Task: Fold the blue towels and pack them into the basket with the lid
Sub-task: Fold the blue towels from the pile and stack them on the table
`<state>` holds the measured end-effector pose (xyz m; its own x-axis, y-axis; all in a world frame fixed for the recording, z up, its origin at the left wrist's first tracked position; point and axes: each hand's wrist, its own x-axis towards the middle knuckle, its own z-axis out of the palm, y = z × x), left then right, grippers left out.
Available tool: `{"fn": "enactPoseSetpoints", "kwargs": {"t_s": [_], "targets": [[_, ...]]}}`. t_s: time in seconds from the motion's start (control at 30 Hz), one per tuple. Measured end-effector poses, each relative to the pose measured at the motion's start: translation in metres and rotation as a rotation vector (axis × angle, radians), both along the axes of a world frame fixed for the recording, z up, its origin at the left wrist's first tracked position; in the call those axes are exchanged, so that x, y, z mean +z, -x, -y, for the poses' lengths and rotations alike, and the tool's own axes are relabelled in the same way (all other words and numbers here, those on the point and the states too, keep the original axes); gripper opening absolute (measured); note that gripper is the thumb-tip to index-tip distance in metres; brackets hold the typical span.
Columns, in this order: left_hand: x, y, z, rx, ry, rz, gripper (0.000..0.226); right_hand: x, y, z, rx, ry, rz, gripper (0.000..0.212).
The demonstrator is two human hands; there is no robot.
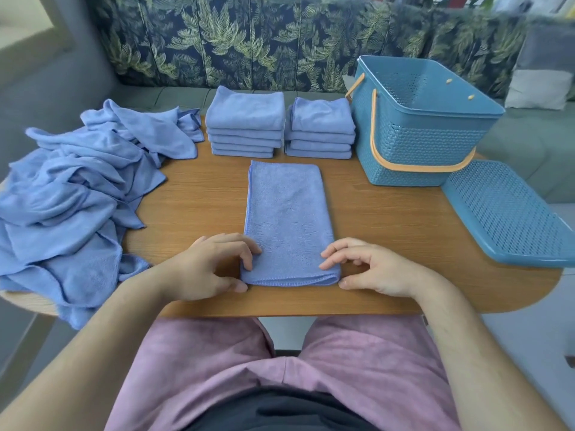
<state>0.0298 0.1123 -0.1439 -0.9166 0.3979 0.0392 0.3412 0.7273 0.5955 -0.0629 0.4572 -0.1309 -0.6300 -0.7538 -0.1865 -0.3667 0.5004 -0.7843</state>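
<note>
A blue towel (287,219), folded into a long strip, lies on the wooden table (202,197) straight in front of me. My left hand (208,265) pinches its near left corner between thumb and fingers. My right hand (367,267) pinches the near right corner the same way. Two stacks of folded blue towels stand behind it, the left stack (245,126) and the right stack (322,129). A heap of unfolded blue towels (71,197) covers the table's left end. The teal basket (417,126) with an orange handle stands open at the back right. Its lid (507,213) lies beside it.
A sofa with leaf-patterned cushions (249,42) runs behind the table. The lid overhangs the table's right edge. The towel heap hangs over the left edge. My lap in pink shorts (280,368) is under the near edge.
</note>
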Motion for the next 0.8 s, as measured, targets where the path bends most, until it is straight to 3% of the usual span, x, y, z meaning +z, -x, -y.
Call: {"fn": "enactPoseSetpoints", "kwargs": {"t_s": [0.23,0.37,0.5,0.63,0.8], "targets": [[0.002,0.001,0.0,0.0,-0.075,-0.039,0.009,-0.008,0.0,0.004,-0.068,0.065,-0.073,0.023],[0.008,-0.004,-0.005,0.038,-0.171,-0.001,0.009,-0.002,-0.004,0.008,-0.193,0.109,-0.041,0.014],[0.024,-0.014,-0.007,0.139,-0.486,0.179,0.025,0.014,-0.016,0.007,-0.181,0.2,0.105,0.014],[0.043,-0.005,-0.01,0.222,-0.763,0.137,0.024,0.039,-0.016,0.015,-0.266,0.328,0.045,0.011],[0.057,0.056,-0.006,0.336,-0.736,0.075,0.014,0.039,0.035,0.041,-0.419,0.282,-0.1,0.008]]}}
